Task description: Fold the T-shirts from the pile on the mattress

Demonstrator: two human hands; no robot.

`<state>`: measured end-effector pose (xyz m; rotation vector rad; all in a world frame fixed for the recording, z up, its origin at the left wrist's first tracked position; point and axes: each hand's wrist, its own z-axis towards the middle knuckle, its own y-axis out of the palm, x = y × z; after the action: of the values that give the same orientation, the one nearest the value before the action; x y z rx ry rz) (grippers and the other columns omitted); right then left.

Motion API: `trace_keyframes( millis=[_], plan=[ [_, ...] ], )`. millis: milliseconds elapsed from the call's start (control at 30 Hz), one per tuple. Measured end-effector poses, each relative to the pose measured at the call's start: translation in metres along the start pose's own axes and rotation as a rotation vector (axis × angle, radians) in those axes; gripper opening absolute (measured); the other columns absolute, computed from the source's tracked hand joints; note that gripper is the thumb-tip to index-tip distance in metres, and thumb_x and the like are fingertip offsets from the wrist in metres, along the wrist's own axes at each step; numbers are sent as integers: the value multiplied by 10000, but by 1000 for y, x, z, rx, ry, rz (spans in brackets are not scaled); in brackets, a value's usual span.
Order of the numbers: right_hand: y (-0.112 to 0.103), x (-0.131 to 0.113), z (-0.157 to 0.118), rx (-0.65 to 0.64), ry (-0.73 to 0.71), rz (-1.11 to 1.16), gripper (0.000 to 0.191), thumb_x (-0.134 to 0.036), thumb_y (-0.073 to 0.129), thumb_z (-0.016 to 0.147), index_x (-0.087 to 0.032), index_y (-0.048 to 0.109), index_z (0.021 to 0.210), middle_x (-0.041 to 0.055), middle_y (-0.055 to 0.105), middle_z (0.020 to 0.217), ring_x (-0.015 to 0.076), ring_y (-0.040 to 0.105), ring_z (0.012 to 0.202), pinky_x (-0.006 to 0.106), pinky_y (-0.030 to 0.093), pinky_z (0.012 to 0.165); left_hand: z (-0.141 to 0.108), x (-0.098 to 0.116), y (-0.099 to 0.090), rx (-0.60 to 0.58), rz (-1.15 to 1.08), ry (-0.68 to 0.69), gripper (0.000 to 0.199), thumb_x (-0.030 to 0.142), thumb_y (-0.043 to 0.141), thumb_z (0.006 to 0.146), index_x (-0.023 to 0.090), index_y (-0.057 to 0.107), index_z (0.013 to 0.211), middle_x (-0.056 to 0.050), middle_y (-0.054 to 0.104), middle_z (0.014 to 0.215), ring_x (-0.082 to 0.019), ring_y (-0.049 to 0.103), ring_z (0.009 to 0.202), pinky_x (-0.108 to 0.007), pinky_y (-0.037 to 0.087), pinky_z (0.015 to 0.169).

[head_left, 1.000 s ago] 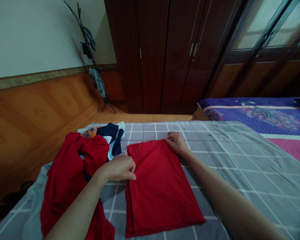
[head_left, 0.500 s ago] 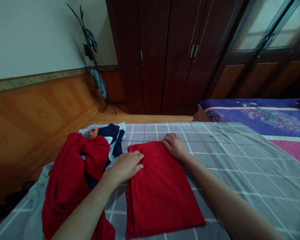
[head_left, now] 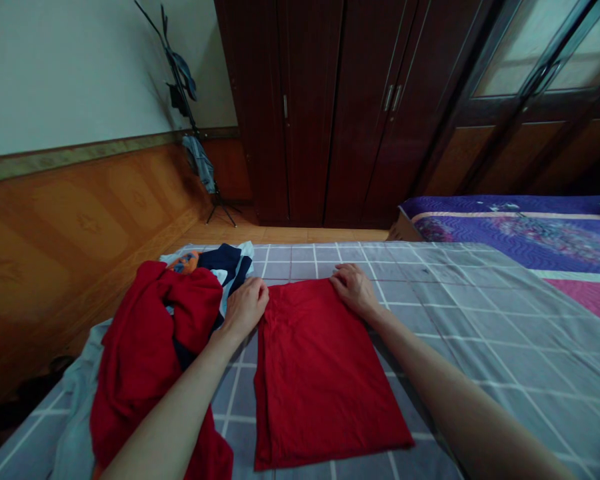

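A folded red cloth point(head_left: 325, 380) lies flat on the grey checked bedsheet point(head_left: 460, 300). At its far left corner is my left hand point(head_left: 249, 301), with the fingers curled closed on the cloth's edge. My right hand point(head_left: 355, 288) rests at the far right corner, its fingers bent together over the edge; the fingertips are partly hidden. Beside my left forearm lies a crumpled red garment point(head_left: 140, 360), with navy and light blue clothes point(head_left: 227, 260) behind it.
Dark wooden wardrobe point(head_left: 307, 113) stands beyond the bed. At the back left is a coat rack point(head_left: 185, 100) with items hanging on it. A second bed with a purple cover point(head_left: 530, 230) is at the right.
My left hand has moved left and away from me, off the cloth's top to its corner, and its fingers have closed. My right hand has stayed at its corner.
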<state>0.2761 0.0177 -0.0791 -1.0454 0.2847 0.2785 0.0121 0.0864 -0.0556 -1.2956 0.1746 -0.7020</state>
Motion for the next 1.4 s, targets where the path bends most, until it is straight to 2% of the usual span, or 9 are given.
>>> trace_keyframes(
  millis=[200, 367, 500, 667, 833, 967, 1100, 1200, 1400],
  plan=[
    [-1, -3, 0, 19, -3, 5, 176, -197, 502, 861, -186, 640, 753, 79, 658, 889, 212, 563, 967, 317, 434, 844, 0, 2, 5, -45, -126, 97, 125, 210, 488, 854, 205, 536, 738, -24, 576, 839, -179, 573, 842, -278, 431, 765],
    [-1, -4, -1, 13, 3, 15, 161, -201, 516, 862, -181, 638, 759, 75, 660, 888, 206, 559, 961, 301, 432, 830, 2, -4, 9, -59, -225, 63, 125, 311, 572, 816, 207, 560, 884, -22, 590, 900, -184, 575, 860, -292, 441, 778],
    [0, -3, -1, -9, 13, 22, 159, -206, 518, 864, -182, 643, 769, 68, 666, 863, 202, 562, 958, 303, 426, 834, 4, -6, 11, -80, -181, 109, 136, 241, 543, 815, 205, 514, 688, -6, 568, 794, -176, 562, 801, -285, 431, 751],
    [2, -1, -1, -19, 28, 18, 156, -216, 525, 861, -179, 640, 762, 65, 668, 851, 199, 569, 941, 305, 422, 840, 5, -4, 9, -31, -74, 133, 160, 215, 507, 838, 207, 477, 681, -9, 560, 762, -184, 555, 782, -293, 429, 725],
    [0, 4, 0, 9, 67, -21, 147, -245, 537, 856, -169, 628, 769, 90, 661, 866, 220, 568, 922, 329, 431, 822, 4, 2, -3, 28, 174, 172, 119, 201, 471, 867, 193, 526, 762, -56, 579, 838, -235, 556, 864, -343, 444, 762],
    [-7, -7, 1, 26, 61, -71, 196, -241, 494, 875, -115, 631, 933, 149, 643, 980, 259, 538, 994, 376, 415, 868, -7, 29, -14, 64, 66, 253, 181, 250, 439, 907, 167, 549, 1024, -93, 589, 1057, -238, 540, 1044, -367, 432, 914],
    [-7, -32, -4, -80, -97, -80, 317, -312, 481, 900, -151, 579, 1155, 113, 555, 1259, 222, 449, 1182, 347, 357, 982, -25, 54, -6, -139, -36, 417, 650, 522, 445, 888, 119, 312, 1381, -173, 349, 1446, -279, 293, 1356, -427, 289, 1088],
    [-7, -35, -8, -190, -174, -103, 336, -349, 496, 899, -214, 570, 1198, 60, 557, 1282, 209, 452, 1202, 345, 331, 1014, -32, 52, 7, -350, 37, 393, 885, 678, 366, 843, 76, 155, 1457, -223, 153, 1521, -330, 94, 1413, -509, 179, 1116],
    [-21, -30, -10, -154, 9, -243, 492, -325, 358, 946, 7, 442, 1300, 291, 426, 1345, 367, 381, 1254, 541, 290, 994, -31, 48, 0, -488, 66, 304, 1096, 790, 369, 743, 25, 73, 1470, -238, 10, 1525, -358, -24, 1404, -512, 136, 1119]
  ],
)
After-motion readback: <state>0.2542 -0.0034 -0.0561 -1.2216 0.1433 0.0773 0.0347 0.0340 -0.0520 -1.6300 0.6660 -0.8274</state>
